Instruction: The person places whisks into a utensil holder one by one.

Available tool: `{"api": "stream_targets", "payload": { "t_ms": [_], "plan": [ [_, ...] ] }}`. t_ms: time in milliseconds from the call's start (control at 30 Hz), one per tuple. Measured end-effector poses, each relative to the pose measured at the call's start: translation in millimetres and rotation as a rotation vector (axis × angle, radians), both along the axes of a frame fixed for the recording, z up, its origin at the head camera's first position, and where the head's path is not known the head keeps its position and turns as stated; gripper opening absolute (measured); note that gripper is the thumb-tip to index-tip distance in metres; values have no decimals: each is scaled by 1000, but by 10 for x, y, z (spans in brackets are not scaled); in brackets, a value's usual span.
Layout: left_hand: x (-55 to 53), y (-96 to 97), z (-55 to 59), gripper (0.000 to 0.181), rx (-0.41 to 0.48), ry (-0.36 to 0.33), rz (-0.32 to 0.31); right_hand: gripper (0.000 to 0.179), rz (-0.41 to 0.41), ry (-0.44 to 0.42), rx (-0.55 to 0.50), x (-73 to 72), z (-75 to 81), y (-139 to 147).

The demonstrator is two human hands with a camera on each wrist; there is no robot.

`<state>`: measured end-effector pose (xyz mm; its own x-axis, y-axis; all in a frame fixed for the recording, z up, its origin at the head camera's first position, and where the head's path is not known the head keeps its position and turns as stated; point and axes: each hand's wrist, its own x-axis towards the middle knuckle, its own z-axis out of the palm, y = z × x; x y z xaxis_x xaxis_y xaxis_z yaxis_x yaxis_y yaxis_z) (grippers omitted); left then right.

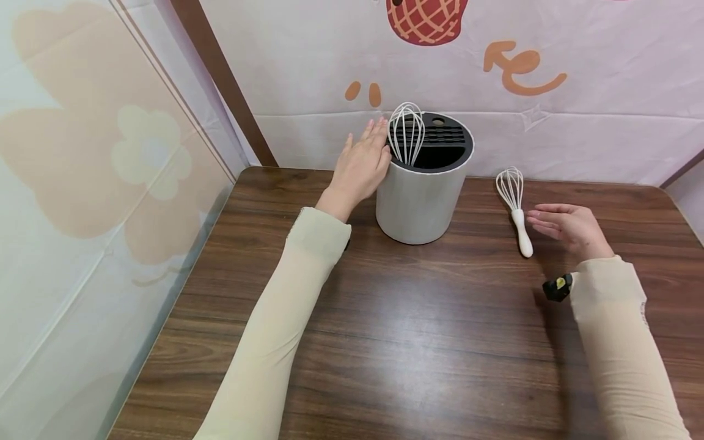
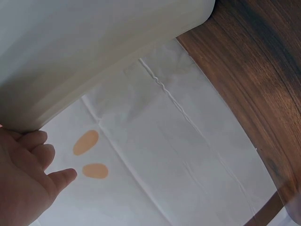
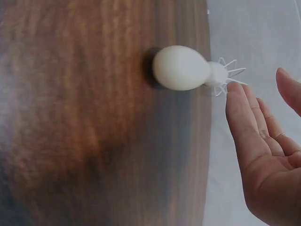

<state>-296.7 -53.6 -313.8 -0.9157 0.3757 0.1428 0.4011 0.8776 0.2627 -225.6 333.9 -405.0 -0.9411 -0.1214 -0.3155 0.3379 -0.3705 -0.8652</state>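
A white round utensil holder (image 1: 420,205) with a black slotted top stands at the back of the table. The wire head of one white whisk (image 1: 406,134) sticks up above its left side; the handle is hidden. My left hand (image 1: 360,162) rests against the holder's upper left side, fingers extended. To the right, a second white whisk (image 1: 521,235) lies on the table, wires toward the back wall. Just right of its handle hovers my right hand (image 1: 569,227), fingers straight and holding nothing. In the right wrist view, the fingertips appear beside the whisk (image 3: 181,68).
The dark wooden table (image 1: 407,342) meets a printed cloth wall (image 1: 599,140) at the back. Another cloth (image 1: 71,293) hangs along the left edge. A small black device (image 1: 557,288) sits at the right cuff.
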Motion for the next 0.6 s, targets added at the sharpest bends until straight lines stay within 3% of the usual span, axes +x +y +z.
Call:
{"api": "stream_targets", "payload": {
  "t_ms": [200,600],
  "plan": [
    [-16,24,-6,53,6,2,-11,29,-9,-1,117,19,-75,33],
    [-26,10,-19,53,15,4,-14,19,-23,-44,181,-31,-153,-5]
  ]
}}
